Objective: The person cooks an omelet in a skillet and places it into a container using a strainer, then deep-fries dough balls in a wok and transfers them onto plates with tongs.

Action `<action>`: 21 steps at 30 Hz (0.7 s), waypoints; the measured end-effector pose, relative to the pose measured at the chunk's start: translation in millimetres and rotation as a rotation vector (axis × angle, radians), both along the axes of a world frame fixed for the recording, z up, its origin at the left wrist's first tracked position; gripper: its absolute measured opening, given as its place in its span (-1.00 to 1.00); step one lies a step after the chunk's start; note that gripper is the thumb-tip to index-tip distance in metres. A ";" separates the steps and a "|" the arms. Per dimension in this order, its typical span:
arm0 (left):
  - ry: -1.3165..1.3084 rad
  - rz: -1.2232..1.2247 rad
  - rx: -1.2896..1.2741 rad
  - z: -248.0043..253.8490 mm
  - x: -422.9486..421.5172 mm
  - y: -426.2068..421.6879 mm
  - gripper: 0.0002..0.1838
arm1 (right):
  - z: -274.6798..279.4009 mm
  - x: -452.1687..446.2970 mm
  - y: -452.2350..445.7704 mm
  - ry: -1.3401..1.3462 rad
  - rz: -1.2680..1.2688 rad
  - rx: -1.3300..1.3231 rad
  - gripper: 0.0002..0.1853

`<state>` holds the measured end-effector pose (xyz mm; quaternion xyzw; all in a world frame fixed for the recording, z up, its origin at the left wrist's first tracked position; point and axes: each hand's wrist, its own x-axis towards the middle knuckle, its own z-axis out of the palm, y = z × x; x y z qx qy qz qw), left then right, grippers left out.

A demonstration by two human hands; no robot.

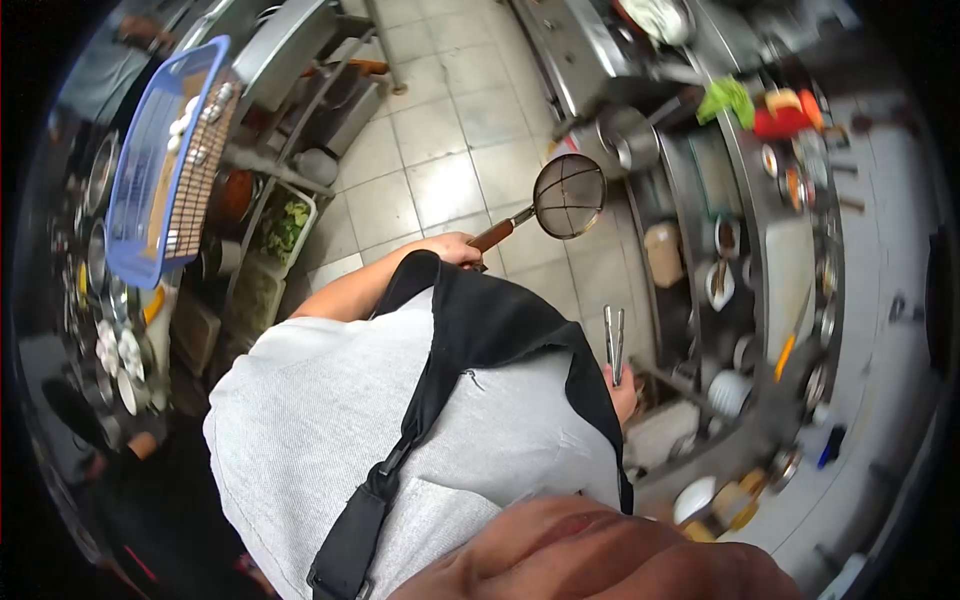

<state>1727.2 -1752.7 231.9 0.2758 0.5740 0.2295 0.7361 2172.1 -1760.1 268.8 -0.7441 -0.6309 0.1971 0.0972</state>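
Note:
My left hand (452,248) is closed round the wooden handle of a mesh strainer (570,197). The strainer's round head points away from me over the tiled floor, with nothing visible in it. At my right side, my right hand (622,394) is wrapped round a pair of metal tongs (614,345), whose tips point forward. My apron partly hides this hand.
A blue basket (118,200) with eggs stands on the left, above a container of greens (284,228). To the right runs a metal counter with a cutting board (790,275), bowls and a pot (628,138). Another person (160,510) is at lower left.

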 end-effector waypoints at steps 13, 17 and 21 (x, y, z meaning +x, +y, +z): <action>0.960 1.009 0.456 50.0 -311.0 123.9 -0.43 | -5.4 -230.0 264.8 0.151 0.578 -0.029 -0.56; 1.239 1.164 0.373 102.3 -459.6 143.7 -0.40 | -3.1 -293.2 340.5 0.195 0.645 -0.053 -0.60; 1.559 1.135 -0.027 138.6 -559.0 175.8 -0.30 | 5.2 -356.7 419.2 0.219 0.713 -0.066 -0.59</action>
